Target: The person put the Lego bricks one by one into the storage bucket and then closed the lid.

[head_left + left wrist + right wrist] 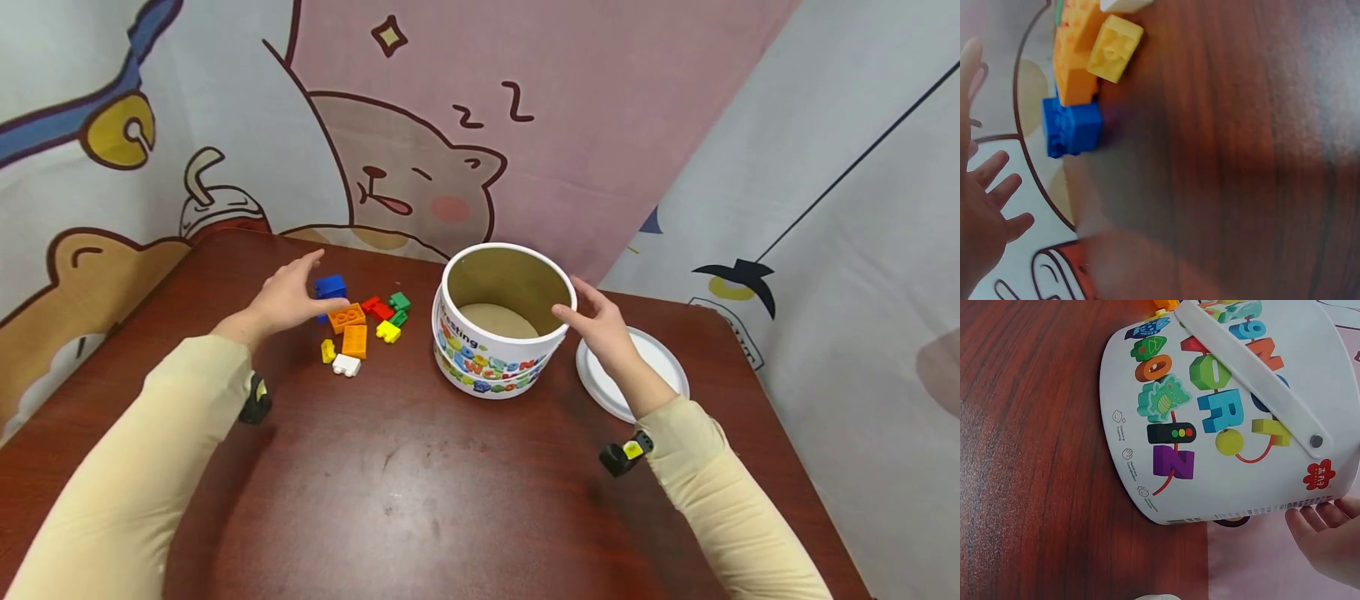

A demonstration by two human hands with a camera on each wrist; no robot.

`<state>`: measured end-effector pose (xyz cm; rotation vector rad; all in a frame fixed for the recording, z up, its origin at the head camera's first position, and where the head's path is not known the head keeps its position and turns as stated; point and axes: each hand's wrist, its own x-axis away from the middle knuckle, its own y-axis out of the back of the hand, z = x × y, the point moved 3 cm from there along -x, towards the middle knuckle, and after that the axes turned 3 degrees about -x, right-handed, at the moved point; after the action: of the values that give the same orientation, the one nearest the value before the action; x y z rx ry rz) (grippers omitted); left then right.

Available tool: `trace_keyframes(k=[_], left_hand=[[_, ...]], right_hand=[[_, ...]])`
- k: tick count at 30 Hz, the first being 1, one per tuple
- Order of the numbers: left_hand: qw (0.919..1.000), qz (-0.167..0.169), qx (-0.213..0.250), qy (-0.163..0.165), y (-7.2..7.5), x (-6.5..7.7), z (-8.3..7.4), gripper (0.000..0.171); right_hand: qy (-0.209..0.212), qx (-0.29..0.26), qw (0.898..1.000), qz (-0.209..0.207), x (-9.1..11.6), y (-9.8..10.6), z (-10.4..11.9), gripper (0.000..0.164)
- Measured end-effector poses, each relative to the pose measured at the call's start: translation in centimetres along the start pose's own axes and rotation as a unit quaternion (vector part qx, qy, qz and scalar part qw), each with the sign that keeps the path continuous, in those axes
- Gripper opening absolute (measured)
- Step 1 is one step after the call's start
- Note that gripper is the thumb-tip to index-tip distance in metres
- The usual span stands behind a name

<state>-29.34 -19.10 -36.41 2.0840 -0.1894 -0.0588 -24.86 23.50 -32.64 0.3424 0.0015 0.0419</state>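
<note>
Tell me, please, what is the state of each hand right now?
Left hand: open, holding nothing, near the toy blocks.
Right hand: open, at the side of the bucket.

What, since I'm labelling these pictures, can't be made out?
Head view: part of the lid, hidden behind the right arm.
Left wrist view: the whole white block, cut off by the top edge.
Right wrist view: small print on the bucket, too small to read; the whole right hand, cut off by the right edge.
</note>
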Motion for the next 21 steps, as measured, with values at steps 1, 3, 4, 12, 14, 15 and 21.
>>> trace_keyframes(k=[1,3,4,12,14,15,21], left_hand=[[1.0000,0.002,0.006,0.003,-0.2,-0.1,0.3,0.095],[0.9998,0.006,0.017,0.007,-0.5,-0.2,0.9,0.094],[0.9997,0.009,0.023,0.008,-0.7,-0.3,1.2,0.094],[0.9981,0.020,0.058,-0.006,-2.0,-0.1,3.1,0.087],[0.9974,0.025,0.067,-0.007,-2.3,0.0,3.2,0.086],[0.9971,0.027,0.070,-0.008,-2.4,0.1,3.3,0.085],[0.9965,0.035,0.076,0.003,-2.9,0.2,3.8,0.071]], right_hand=[[-0.001,0.003,1.000,0.000,0.0,0.0,0.0,0.066],[-0.002,0.007,1.000,0.000,0.0,0.0,-0.1,0.067],[-0.002,0.010,1.000,0.000,0.0,0.0,-0.1,0.067],[-0.003,0.009,1.000,0.000,0.0,0.2,-0.2,0.068],[-0.005,0.009,1.000,-0.001,0.0,0.2,-0.3,0.068],[-0.005,0.011,1.000,-0.001,0.0,0.2,-0.3,0.068],[-0.002,0.012,1.000,-0.001,-0.1,0.0,-0.3,0.068]])
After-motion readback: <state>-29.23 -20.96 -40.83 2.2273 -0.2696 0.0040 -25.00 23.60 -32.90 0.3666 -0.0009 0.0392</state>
